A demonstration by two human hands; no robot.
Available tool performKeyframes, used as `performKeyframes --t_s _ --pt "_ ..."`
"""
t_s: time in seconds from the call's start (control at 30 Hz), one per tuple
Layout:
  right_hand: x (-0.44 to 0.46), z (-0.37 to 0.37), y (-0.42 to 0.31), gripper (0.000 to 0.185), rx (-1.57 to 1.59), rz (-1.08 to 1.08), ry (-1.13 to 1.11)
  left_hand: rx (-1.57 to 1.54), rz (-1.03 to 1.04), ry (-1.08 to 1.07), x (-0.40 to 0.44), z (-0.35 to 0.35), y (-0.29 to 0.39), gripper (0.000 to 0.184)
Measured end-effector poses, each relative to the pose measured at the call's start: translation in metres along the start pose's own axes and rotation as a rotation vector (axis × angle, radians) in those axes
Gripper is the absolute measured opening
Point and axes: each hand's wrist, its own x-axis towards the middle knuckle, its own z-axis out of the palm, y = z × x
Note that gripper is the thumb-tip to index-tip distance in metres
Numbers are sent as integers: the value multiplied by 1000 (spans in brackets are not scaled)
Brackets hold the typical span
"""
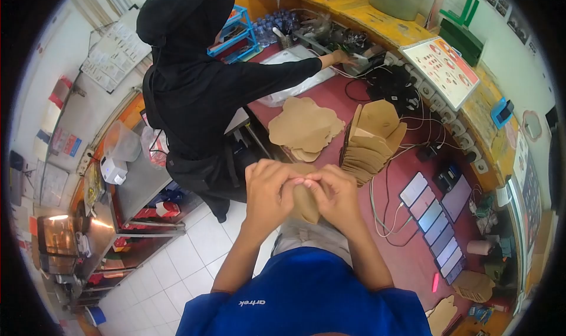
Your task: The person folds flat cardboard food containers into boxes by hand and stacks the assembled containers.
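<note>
A brown cardboard food box, partly folded, is held in front of my body. My left hand pinches its upper edge from the left, fingers curled. From the right, my right hand grips the same edge, the two thumbs close together. The fingers cover much of the box's upper part. Just beyond my hands, a pile of flat brown cardboard blanks lies on the red tabletop. To the right of that pile, a row of folded brown boxes is nested together.
A person in black stands at the front left, one arm reaching across the table. Several phones lie in a row at right, among cables. A pink marker lies nearby. A metal counter stands at left.
</note>
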Motion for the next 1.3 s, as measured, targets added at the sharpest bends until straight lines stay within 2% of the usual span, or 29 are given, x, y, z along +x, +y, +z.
performKeyframes --t_s 0.2,0.33,0.43,0.63,0.73,0.9,1.03,1.1,1.3 --pt "-11 6 9 8 -42 -82 65 -10 -58 -12 -12 13 -1 6" --pt "-12 -1 11 7 -36 -69 37 -72 -85 -15 -11 15 2 5" --pt "-12 -3 12 6 -17 -69 40 -68 -27 4 -13 17 0 6" --pt "-8 1 7 6 26 -9 56 -8 -84 21 -16 20 -6 6" --pt "-7 0 14 6 18 -29 86 39 -70 46 -6 17 -4 7" --pt "-5 -7 21 7 48 -6 77 -136 -49 7 8 15 2 10" --pt "-4 -5 12 6 99 59 56 -37 0 87 13 20 1 3" --pt "-3 3 9 6 146 39 150 -39 7 95 14 23 1 6" --pt "-3 2 18 7 180 43 155 -62 29 132 10 16 8 4"
